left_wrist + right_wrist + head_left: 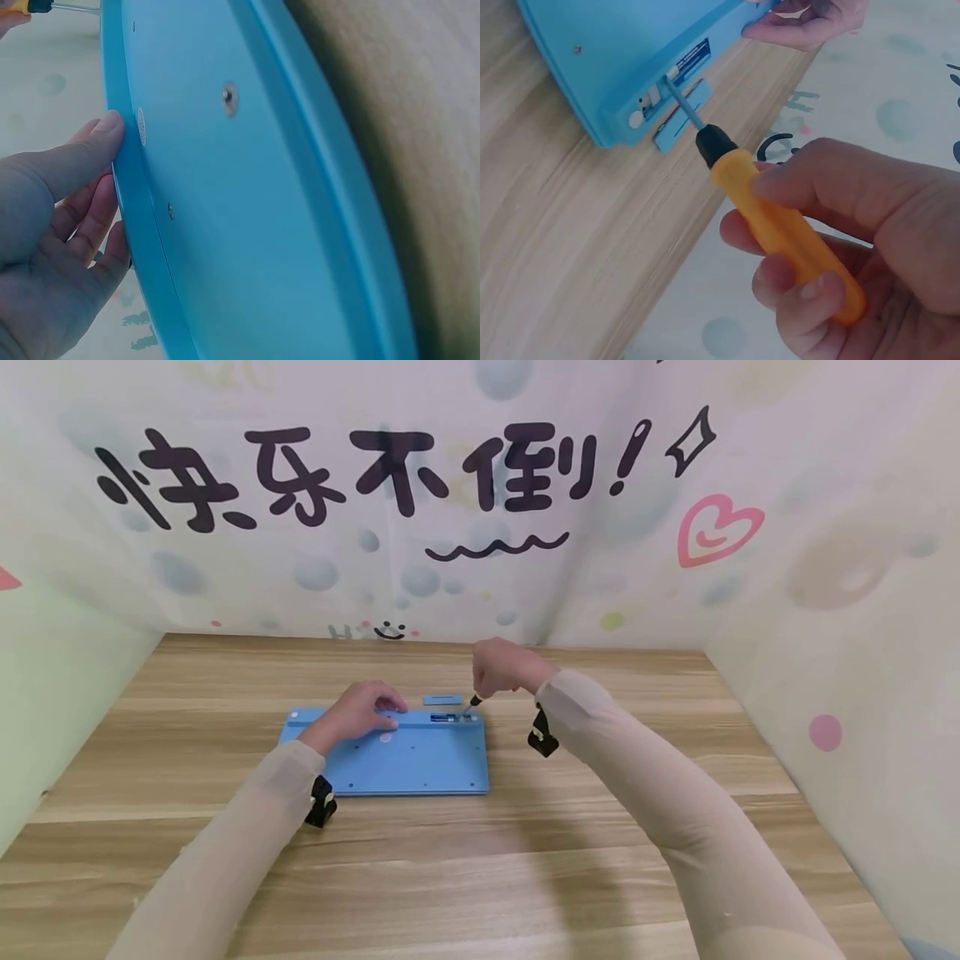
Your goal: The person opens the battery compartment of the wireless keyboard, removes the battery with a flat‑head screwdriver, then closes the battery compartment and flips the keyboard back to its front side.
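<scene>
A blue keyboard (420, 760) lies underside up on the wooden table, its long raised edge at the back. My left hand (358, 710) holds that back edge, thumb on the raised strip (139, 195) and fingers curled behind it. My right hand (855, 232) grips a screwdriver with a yellow handle (780, 232) and black collar. Its shaft (684, 103) reaches into the uncovered battery compartment (690, 60) near the keyboard's right end, where a battery seems to lie. Whether the tip touches the battery, I cannot tell. Just behind the compartment lies the loose blue cover (442, 700).
The wooden tabletop (420, 877) extends around the keyboard. Behind it hangs a white printed cloth (360, 577) with black characters, and side walls (847, 635) flank the table. Each wrist carries a small black camera (543, 735).
</scene>
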`<act>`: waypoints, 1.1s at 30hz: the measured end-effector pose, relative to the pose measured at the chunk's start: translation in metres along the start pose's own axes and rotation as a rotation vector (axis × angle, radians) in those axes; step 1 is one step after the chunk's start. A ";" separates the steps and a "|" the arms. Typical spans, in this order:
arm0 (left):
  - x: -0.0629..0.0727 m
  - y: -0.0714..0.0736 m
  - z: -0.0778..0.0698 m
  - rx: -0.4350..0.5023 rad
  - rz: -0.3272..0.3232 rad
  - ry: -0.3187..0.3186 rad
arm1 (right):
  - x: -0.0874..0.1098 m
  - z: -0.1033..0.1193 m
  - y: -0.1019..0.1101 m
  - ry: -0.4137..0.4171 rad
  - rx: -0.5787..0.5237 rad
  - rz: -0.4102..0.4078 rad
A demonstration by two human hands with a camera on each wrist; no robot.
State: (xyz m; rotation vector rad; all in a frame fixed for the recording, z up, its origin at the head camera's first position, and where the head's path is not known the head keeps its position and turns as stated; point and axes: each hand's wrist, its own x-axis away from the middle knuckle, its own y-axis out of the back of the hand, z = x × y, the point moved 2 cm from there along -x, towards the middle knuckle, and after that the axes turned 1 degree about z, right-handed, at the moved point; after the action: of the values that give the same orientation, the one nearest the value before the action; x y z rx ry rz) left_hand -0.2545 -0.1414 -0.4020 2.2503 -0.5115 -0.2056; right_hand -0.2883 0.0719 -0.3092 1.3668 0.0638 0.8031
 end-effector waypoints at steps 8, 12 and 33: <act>0.002 0.001 -0.002 0.009 -0.005 -0.008 | 0.002 -0.014 -0.003 0.006 -0.089 -0.011; 0.001 0.001 -0.002 0.011 -0.005 0.004 | 0.005 -0.030 -0.010 0.019 -0.144 -0.034; -0.001 0.001 0.002 0.029 0.003 0.013 | 0.017 -0.066 -0.041 0.045 -0.367 -0.158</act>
State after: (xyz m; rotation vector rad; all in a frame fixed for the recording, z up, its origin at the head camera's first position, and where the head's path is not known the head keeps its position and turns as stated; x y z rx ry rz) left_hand -0.2566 -0.1429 -0.4025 2.2776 -0.5144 -0.1831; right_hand -0.2881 0.1374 -0.3550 0.9843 0.0561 0.6742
